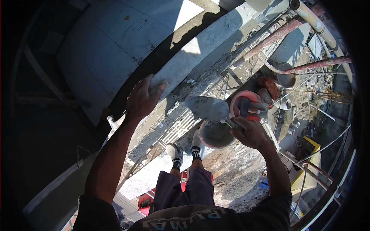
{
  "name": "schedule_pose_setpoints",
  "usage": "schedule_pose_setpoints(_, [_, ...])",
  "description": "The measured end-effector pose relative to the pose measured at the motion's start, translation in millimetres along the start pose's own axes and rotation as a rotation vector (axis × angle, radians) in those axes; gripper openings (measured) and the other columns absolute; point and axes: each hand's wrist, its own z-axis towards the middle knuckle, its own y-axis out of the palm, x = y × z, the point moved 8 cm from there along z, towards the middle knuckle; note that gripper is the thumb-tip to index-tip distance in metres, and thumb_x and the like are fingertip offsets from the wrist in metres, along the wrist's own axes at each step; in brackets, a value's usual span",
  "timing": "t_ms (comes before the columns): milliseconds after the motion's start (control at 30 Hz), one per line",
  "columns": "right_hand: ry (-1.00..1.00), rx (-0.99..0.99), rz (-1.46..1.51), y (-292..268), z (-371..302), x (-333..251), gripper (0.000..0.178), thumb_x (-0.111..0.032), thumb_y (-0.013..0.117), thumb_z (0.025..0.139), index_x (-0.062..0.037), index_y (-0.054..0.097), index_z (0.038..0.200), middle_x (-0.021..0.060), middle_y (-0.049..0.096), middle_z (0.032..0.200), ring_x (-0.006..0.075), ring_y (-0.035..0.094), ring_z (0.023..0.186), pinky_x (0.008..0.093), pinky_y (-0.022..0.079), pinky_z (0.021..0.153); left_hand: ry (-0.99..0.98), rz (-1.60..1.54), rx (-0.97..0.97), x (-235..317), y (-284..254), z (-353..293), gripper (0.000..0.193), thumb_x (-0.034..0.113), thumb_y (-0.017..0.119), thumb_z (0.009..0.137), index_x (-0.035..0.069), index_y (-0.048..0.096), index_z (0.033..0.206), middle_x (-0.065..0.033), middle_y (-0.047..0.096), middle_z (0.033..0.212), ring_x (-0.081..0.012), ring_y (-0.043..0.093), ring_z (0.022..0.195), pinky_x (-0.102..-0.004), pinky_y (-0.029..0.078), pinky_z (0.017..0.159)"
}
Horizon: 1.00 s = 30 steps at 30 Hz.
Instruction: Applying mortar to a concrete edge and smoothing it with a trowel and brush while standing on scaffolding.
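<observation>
My right hand is closed around the handle of a trowel. Its broad grey blade, smeared with mortar, points left over the walkway. Just below the blade sits a round tub of grey mortar. Beyond my right hand stands a pink bucket with a pale-handled tool across it. My left hand grips the top of a pale concrete ledge, thumb on the near side and fingers toward the far side.
Scaffold pipes cross the right side. Broken red bricks and a dark round pan lie past the bucket. Large tiles cover the surface beyond the ledge. My feet are on the narrow walkway; a yellow-edged container stands lower right.
</observation>
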Motion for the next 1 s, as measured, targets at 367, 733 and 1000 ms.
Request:
schedule_pose_setpoints(367, [-0.167, -0.036, -0.036, -22, 77, -13, 0.027, -0.027, 0.061, 0.09, -0.0024, 0.061, 0.102, 0.0206, 0.068, 0.085, 0.0412, 0.067, 0.081, 0.049, 0.052, 0.073, 0.011, 0.0, 0.006, -1, 2, -1, 0.067, 0.059, 0.055, 0.092, 0.008, 0.053, 0.135, -0.0203, 0.064, 0.121, -0.0371, 0.062, 0.111, -0.0453, 0.049, 0.094])
schedule_pose_setpoints(733, [-0.306, 0.063, -0.265, -97, 88, 108, 0.039, -0.039, 0.061, 0.093, -0.0092, 0.064, 0.119, 0.0155, 0.066, 0.111, 0.0285, 0.066, 0.093, 0.0364, 0.053, 0.088, 0.033, -0.048, -0.01, 12, 8, 5, 0.065, 0.058, 0.053, 0.093, 0.007, 0.052, 0.135, -0.0211, 0.062, 0.124, -0.0378, 0.062, 0.111, -0.0456, 0.049, 0.094])
schedule_pose_setpoints(1000, [0.236, 0.227, 0.525, -82, 48, 63, 0.032, -0.034, 0.063, 0.096, -0.0041, 0.061, 0.106, 0.0061, 0.064, 0.081, 0.0152, 0.065, 0.065, 0.0276, 0.053, 0.058, 0.028, -0.045, -0.041, 5, 6, 3, 0.068, 0.059, 0.05, 0.094, 0.007, 0.049, 0.138, -0.0212, 0.059, 0.127, -0.038, 0.058, 0.116, -0.0451, 0.046, 0.097])
